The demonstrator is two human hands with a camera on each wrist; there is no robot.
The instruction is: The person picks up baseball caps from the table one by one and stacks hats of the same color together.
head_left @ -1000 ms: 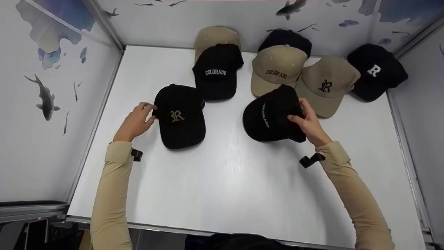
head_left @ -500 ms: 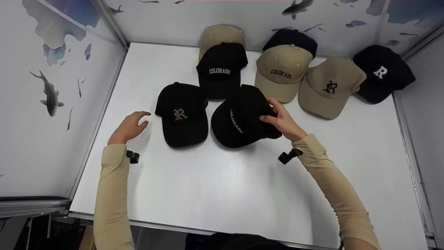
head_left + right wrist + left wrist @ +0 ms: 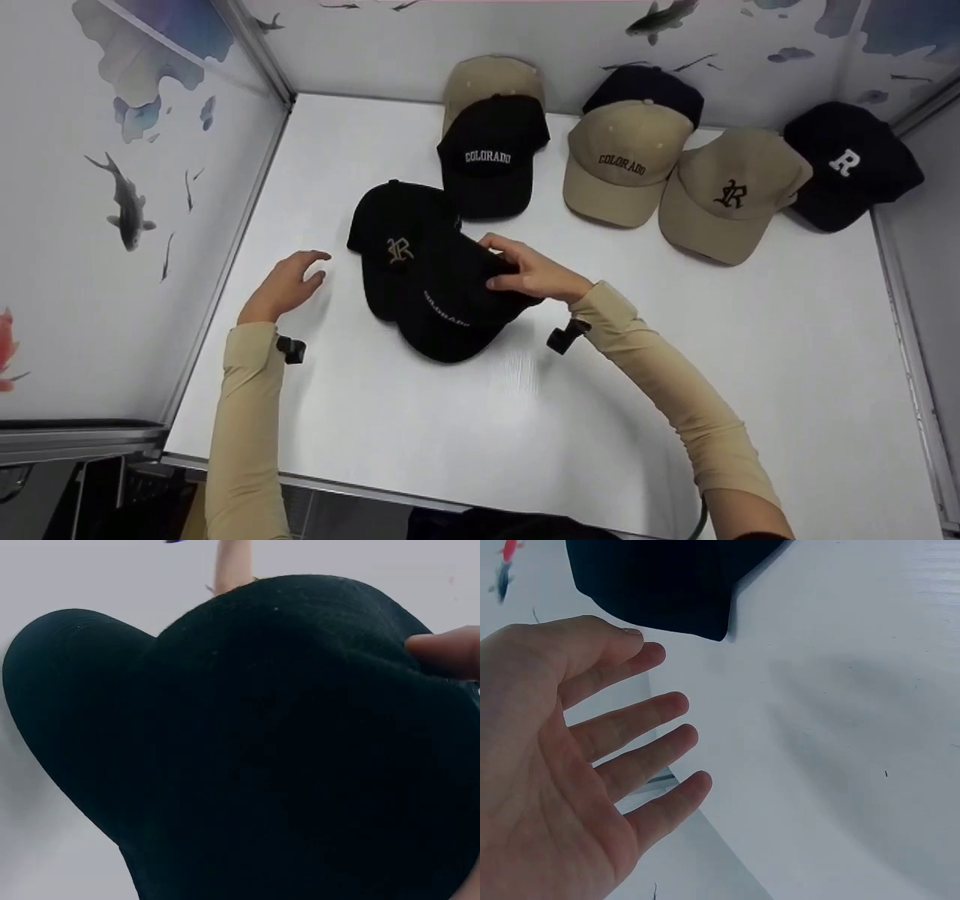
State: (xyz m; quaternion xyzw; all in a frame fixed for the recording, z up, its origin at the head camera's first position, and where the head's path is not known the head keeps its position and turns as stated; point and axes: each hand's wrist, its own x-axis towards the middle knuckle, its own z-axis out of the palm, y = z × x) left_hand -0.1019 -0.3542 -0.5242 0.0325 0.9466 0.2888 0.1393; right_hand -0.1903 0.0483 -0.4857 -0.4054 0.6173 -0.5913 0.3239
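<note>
In the head view my right hand (image 3: 536, 271) grips the back of a black COLORADO cap (image 3: 457, 319), its brim tilted toward the near left. That cap overlaps the right side of a black cap with a gold R (image 3: 390, 232) lying on the table. The right wrist view is mostly filled by the dark held cap (image 3: 285, 727), with a fingertip on its crown at the right. My left hand (image 3: 285, 285) hovers left of the gold-R cap, apart from it. In the left wrist view its fingers (image 3: 652, 720) are spread and loosely bent, holding nothing.
Along the back of the white table (image 3: 375, 435) lie another black COLORADO cap (image 3: 491, 176) over a beige cap (image 3: 491, 75), a beige COLORADO cap (image 3: 619, 165) over a navy cap (image 3: 652, 86), a beige R cap (image 3: 727, 195) and a dark cap with a white R (image 3: 847, 165). Panels enclose the table.
My right hand has carried the black COLORADO cap leftward until it overlaps the gold-R cap. My left hand has let go of the gold-R cap's edge and drawn slightly away.
</note>
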